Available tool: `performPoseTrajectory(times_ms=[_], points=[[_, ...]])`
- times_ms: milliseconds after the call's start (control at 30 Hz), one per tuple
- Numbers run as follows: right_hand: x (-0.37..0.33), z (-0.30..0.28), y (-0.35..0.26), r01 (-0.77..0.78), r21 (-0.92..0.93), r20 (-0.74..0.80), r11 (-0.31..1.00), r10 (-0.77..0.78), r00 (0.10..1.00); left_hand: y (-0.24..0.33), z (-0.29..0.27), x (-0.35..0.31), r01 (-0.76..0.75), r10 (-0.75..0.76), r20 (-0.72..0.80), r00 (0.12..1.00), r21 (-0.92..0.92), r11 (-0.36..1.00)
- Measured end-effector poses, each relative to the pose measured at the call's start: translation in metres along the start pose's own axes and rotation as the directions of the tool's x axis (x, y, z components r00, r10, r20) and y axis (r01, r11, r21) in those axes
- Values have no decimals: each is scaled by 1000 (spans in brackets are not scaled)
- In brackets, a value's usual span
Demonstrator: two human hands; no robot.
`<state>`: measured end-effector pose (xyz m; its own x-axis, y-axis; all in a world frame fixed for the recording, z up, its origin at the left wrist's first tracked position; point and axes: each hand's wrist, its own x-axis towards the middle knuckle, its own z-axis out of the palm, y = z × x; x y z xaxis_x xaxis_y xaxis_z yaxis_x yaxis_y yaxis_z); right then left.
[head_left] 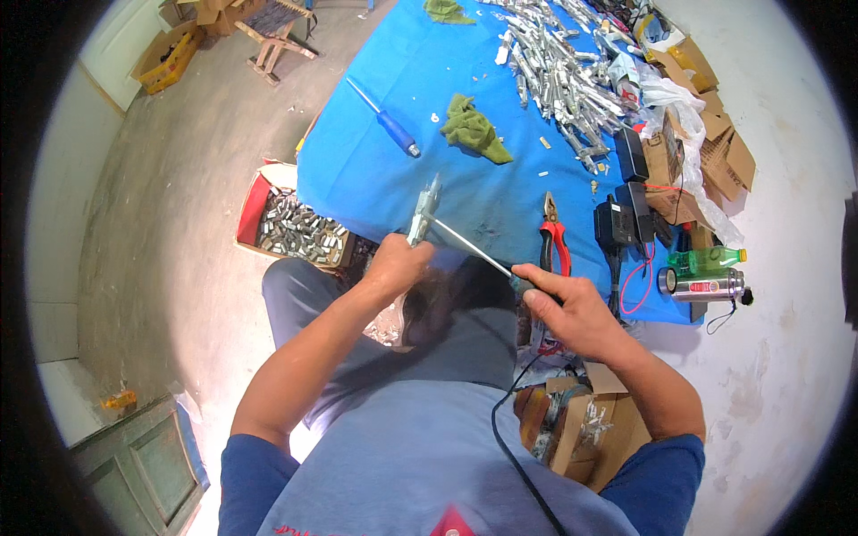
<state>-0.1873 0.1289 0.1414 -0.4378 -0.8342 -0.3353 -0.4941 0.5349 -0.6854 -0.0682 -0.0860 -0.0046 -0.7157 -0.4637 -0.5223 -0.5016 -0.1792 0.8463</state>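
Observation:
My left hand is closed on the lower end of a slim silvery metal piece, which points up over the near edge of the table. In my right hand is a screwdriver; its dark handle is mostly covered by my fingers. The screwdriver's tip meets the side of the metal piece just above my left hand. To the right of them, pliers with red and black handles lie on the blue cloth. A second screwdriver with a blue handle rests farther off to the left.
The blue-covered table bears a heap of silvery metal pieces, green rags, black power adapters, a green bottle and a steel flask. Left of my knee stands a box of small metal parts.

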Motion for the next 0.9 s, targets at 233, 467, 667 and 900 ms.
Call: performPoseTrajectory(times_ms=[233, 467, 667, 900], points=[[-11, 2, 9, -268, 471, 117, 841, 241, 963, 1, -1, -7, 35, -27, 85, 996, -102, 994], [-11, 2, 12, -225, 407, 81, 885, 211, 974, -10, 6, 0, -66, 66, -14, 998, 38, 997], [-1, -12, 8, -275, 449, 128, 850, 243, 961, 7, 7, -7, -80, 109, -90, 990, 281, 956], [12, -24, -12, 43, -169, -5, 985, -45, 999, -1, 13, 4, -53, 93, -126, 988, 287, 957]])
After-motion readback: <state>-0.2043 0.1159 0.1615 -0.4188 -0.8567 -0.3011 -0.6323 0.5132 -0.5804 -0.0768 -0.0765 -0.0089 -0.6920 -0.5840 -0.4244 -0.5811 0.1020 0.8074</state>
